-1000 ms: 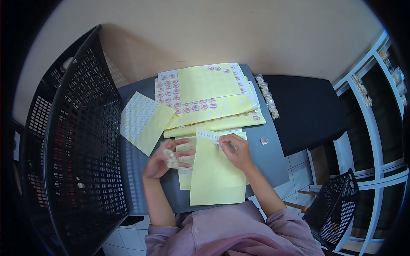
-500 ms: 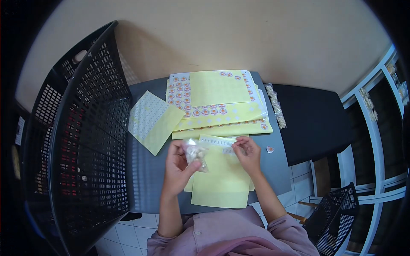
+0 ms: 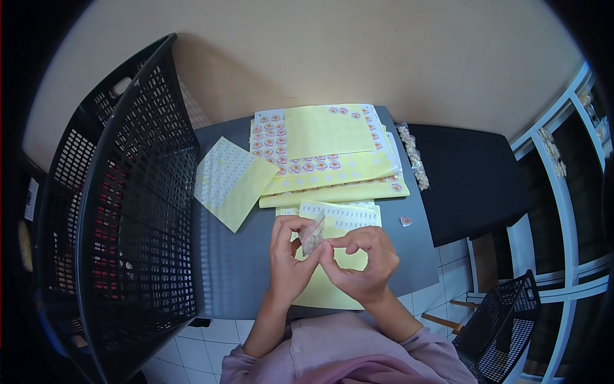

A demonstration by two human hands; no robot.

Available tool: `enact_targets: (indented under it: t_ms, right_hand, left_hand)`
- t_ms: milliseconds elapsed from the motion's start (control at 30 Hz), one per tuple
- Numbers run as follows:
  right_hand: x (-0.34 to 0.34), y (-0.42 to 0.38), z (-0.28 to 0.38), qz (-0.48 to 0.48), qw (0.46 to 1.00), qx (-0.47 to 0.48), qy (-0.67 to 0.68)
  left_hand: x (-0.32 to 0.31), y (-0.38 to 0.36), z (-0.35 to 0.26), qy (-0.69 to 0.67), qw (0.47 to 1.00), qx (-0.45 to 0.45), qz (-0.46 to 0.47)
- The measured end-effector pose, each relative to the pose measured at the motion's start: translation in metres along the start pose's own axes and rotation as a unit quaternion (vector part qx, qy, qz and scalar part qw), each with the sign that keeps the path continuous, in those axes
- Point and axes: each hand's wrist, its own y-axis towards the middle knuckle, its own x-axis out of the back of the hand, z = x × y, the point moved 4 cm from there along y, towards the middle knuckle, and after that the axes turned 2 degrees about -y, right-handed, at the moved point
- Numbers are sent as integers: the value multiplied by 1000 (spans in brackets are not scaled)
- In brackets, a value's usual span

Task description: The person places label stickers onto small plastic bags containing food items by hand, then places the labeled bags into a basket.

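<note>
My left hand (image 3: 289,259) grips a small clear bag (image 3: 312,238) with pale pieces inside, held above the yellow sheets. At the bag's lower right edge is my right hand (image 3: 366,259), its thumb and index finger pinched together against the bag. Whether a small label sits between those fingertips is too small to tell. Under both hands lies a yellow backing sheet (image 3: 339,291), and a sheet with rows of small printed labels (image 3: 348,216) shows just beyond them.
Large sheets of round orange stickers (image 3: 272,137) are stacked at the back. A half-peeled label sheet (image 3: 233,179) lies left, a loose sticker (image 3: 406,221) right. Tall black crates (image 3: 137,173) stand left. A filled bag (image 3: 412,157) lies beside the black surface (image 3: 470,179).
My right hand has moved from the label sheet down and left to the bag. My left hand has shifted slightly right with the bag, which is now tilted.
</note>
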Motion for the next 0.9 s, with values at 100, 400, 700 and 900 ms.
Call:
enact_targets:
  t_ms: [100, 400, 700, 900]
  right_hand:
    - [-4, -2, 3, -17, 999, 30, -33]
    - [-11, -3, 10, 4, 999, 23, -29]
    - [-12, 2, 8, 91, 994, -55, 17]
    - [-9, -5, 11, 157, 984, -67, 41]
  left_hand:
    - [2, -2, -2, 40, 998, -38, -27]
    - [6, -5, -3, 72, 994, -60, -53]
    - [10, -6, -8, 130, 986, -88, -47]
    - [9, -6, 1, 70, 996, -40, -33]
